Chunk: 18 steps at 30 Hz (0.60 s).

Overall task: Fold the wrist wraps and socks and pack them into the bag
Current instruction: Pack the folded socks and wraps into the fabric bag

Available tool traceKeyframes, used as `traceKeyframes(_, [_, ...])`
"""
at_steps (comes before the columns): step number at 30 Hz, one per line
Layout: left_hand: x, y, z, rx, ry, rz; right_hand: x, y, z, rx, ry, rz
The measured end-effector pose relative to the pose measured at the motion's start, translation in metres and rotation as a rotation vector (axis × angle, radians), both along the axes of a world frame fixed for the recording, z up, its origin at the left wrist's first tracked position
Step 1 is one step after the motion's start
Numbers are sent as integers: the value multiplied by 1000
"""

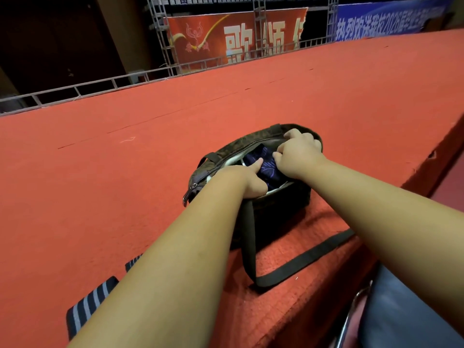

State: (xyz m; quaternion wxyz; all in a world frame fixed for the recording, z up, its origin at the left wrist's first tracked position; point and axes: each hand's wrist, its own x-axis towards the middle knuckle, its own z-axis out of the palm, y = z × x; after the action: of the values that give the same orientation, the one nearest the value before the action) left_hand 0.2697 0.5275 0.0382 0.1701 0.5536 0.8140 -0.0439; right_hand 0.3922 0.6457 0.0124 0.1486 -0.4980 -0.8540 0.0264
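Left hand (247, 180) grips the near rim of the dark brown fabric bag (283, 202), thumb on the navy patterned fabric (254, 158) inside, probably a sock. Right hand (298, 151) curls over the far rim. I'd keep the mouth wide and push flat. The bag's near the red carpeted surface's (125, 184) front edge, the grey-and-black striped wrist wrap (88, 305) lies front-left, and there's plenty of room behind.

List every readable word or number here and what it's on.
"歌颂", then a cut-off character: red banner.
"热烈欢送我校2026", rest blurred: blue banner.
On the red banner's left, small script: too blurred to read.
No text visible on the bag or the striped wrist wrap.
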Motion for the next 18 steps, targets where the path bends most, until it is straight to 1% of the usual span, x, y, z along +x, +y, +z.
traceKeyframes(4, [4, 1, 5, -28, 4, 64, 0, -7, 9, 84, -154, 94])
traceKeyframes(7, [5, 1, 11, -70, -37, 106, 1, -8, 14, -1, -209, 88])
traceKeyframes(10, [5, -1, 11, -51, -92, 98, 4, -4, 8, -53, -221, 72])
traceKeyframes(14, [6, -12, 6, 36, -164, 87, 14, -3, 0, -43, -174, 70])
traceKeyframes(18, [7, -23, -1, 181, -121, 47, 14, -8, 1, -40, -198, 53])
